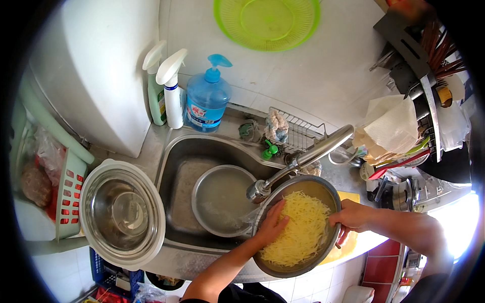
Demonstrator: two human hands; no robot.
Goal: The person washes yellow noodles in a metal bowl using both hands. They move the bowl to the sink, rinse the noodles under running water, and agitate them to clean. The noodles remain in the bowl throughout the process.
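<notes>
A round metal bowl [333, 185] heaped with thin yellow shreds [299, 231], perhaps potato, is tilted over the right edge of the steel sink [178, 219]. My right hand [350, 217] grips its right rim. Inside the bowl, my left hand [273, 223] lies on the left side of the shreds, its fingers spread a little. Cloudy liquid runs from the bowl's left rim into a second metal bowl [223, 197], which stands in the sink and holds cloudy water. The faucet [261, 191] hangs close to the tilted bowl's upper left rim.
Nested bowls [85, 212] stand left of the sink, beside a pale green plastic basket [64, 189]. Behind the sink are a blue pump bottle [208, 94], spray bottles [174, 102] and a wire rack [299, 128]. A yellow board [350, 197] lies under the bowl's right side. Utensils [409, 45] crowd the right.
</notes>
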